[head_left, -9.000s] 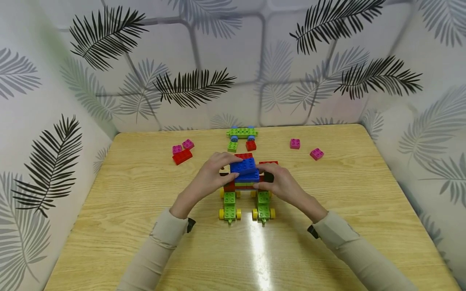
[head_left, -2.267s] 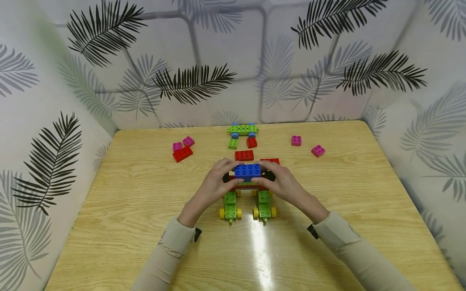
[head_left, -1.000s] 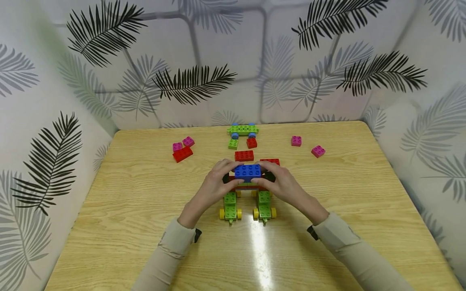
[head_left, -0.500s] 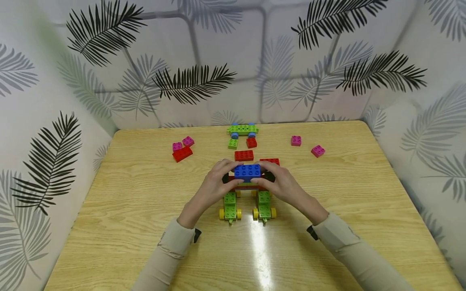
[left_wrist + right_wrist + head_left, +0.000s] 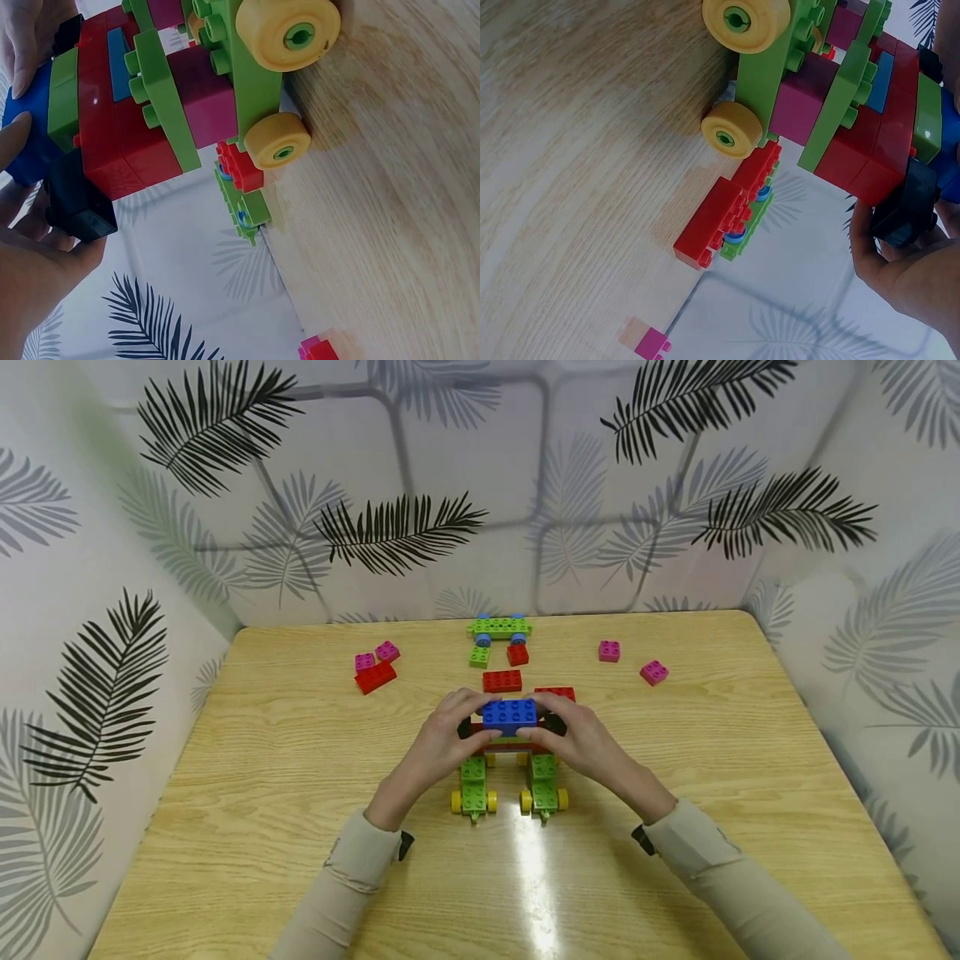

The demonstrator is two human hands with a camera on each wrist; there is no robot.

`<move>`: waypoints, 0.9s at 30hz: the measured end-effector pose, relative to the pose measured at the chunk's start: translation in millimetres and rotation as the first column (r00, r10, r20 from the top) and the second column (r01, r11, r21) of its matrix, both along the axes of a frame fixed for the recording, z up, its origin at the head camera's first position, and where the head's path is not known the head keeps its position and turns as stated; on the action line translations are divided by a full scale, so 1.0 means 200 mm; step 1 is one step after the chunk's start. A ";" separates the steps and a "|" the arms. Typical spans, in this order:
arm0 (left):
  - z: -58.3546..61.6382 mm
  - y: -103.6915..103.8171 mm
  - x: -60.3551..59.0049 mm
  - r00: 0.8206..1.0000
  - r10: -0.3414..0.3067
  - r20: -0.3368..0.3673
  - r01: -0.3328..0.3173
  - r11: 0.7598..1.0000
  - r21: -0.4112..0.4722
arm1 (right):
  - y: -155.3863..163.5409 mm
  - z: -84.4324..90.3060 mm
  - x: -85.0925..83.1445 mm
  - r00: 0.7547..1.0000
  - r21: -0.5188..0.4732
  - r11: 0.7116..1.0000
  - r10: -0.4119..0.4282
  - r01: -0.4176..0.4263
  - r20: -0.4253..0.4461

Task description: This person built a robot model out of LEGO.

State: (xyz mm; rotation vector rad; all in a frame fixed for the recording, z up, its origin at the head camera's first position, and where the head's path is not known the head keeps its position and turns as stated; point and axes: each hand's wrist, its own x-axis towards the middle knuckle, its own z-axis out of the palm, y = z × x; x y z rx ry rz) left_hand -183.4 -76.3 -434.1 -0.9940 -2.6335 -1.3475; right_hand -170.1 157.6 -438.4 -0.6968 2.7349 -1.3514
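Note:
A toy vehicle of building bricks stands mid-table on two green wheeled bases [image 5: 474,793] with yellow wheels [image 5: 289,34]. Above the bases come purple bricks [image 5: 804,97], thin green plates, red bricks [image 5: 105,127], a green brick [image 5: 63,105] and black pieces [image 5: 79,199] at the sides. On top lies a blue brick [image 5: 510,715], square to the rest. My left hand [image 5: 442,735] pinches its left end between thumb and fingers. Its right end is pinched by my right hand [image 5: 581,739]. In both wrist views other fingers curl beneath the black pieces.
Behind the vehicle lie red bricks [image 5: 502,681], a small green brick [image 5: 480,657] and a green base with blue wheels [image 5: 500,627]. Pink bricks [image 5: 387,651] and a red brick [image 5: 376,677] sit back left. More pink bricks [image 5: 610,651] lie back right, near the patterned wall.
Nine seconds ago the blue brick sat askew over another blue one; now it lies straight and lower. My left hand has shifted slightly right. Over the last two seconds both hands hold still.

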 end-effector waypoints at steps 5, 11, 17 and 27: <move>0.00 0.00 0.00 1.000 0.000 -0.001 0.000 1.000 -0.019 | 0.00 0.00 0.01 1.000 0.011 1.000 -0.011 0.011 0.012; 0.01 -0.01 0.00 1.000 -0.003 -0.003 0.003 1.000 -0.021 | -0.01 0.00 0.02 1.000 0.049 0.999 -0.023 0.022 0.007; 0.00 -0.01 0.01 1.000 -0.004 -0.006 0.004 1.000 -0.016 | 0.00 0.01 0.02 1.000 0.068 0.998 0.008 -0.008 0.008; -0.01 -0.01 0.00 1.000 -0.012 -0.005 0.012 1.000 -0.026 | 0.18 0.04 -0.11 1.000 0.038 0.999 -0.025 0.025 -0.002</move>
